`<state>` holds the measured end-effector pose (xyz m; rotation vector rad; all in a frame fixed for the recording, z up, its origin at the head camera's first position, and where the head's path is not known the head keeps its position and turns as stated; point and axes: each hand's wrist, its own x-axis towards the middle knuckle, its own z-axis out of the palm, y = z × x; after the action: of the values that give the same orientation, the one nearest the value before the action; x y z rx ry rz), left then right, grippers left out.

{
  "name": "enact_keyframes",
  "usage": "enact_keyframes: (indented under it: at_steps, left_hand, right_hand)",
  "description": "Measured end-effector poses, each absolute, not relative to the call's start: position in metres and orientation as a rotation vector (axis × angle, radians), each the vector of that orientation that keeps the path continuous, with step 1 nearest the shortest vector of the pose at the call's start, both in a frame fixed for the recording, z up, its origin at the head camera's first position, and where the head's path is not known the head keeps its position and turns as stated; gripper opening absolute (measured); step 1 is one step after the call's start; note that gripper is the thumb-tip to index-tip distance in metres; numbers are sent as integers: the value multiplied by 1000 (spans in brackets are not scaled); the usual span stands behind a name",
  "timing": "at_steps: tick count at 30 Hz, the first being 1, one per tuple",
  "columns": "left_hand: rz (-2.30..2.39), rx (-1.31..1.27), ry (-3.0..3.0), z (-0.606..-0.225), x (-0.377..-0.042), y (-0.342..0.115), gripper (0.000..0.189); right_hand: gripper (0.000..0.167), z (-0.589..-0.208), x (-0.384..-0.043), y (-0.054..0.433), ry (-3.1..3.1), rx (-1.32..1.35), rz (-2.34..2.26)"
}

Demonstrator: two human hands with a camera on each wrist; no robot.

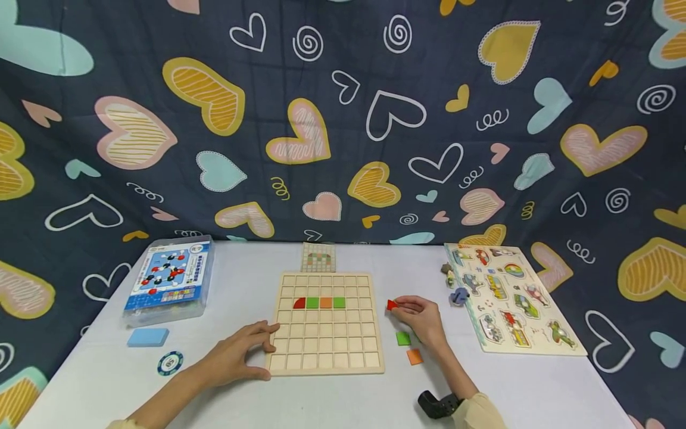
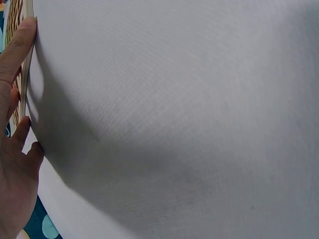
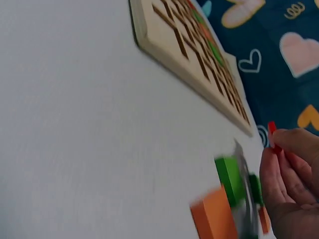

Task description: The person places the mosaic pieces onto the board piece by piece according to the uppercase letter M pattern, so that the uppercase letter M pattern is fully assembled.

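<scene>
A wooden grid board (image 1: 326, 361) lies mid-table. One row of its cells holds a red quarter-round piece (image 1: 299, 303), a green square, an orange square (image 1: 326, 302) and another green square. My left hand (image 1: 236, 351) touches the board's left edge with straight fingers; the left wrist view shows the same hand (image 2: 17, 119) along that edge. Right of the board, my right hand (image 1: 420, 319) pinches a small red piece (image 1: 392, 305) between thumb and fingers, also seen in the right wrist view. Its full shape is partly hidden. Near that hand lie a loose green block (image 1: 403, 338) and an orange block (image 1: 414, 357).
A pattern card (image 1: 318, 258) lies behind the board. At left are a boxed molecule set (image 1: 168, 280), a blue block (image 1: 147, 337) and a poker chip (image 1: 170, 363). At right lie a picture puzzle board (image 1: 514, 298) and small figures (image 1: 458, 296). A heart-patterned cloth hangs behind.
</scene>
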<state>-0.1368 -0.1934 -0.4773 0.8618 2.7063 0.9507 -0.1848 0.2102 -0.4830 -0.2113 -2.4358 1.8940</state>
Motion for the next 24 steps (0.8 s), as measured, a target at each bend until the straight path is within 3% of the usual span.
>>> enact_keyframes:
  at_steps: [12,24]
  left_hand:
    - [949,827,2700,-480,-133,-196,32]
    - [955,873,2729,-478,-136,-194,34]
  right_hand:
    - [22,-489,-194,163,-2392,-71,1980]
    - [15,-488,-206,138,-2513,149,1658]
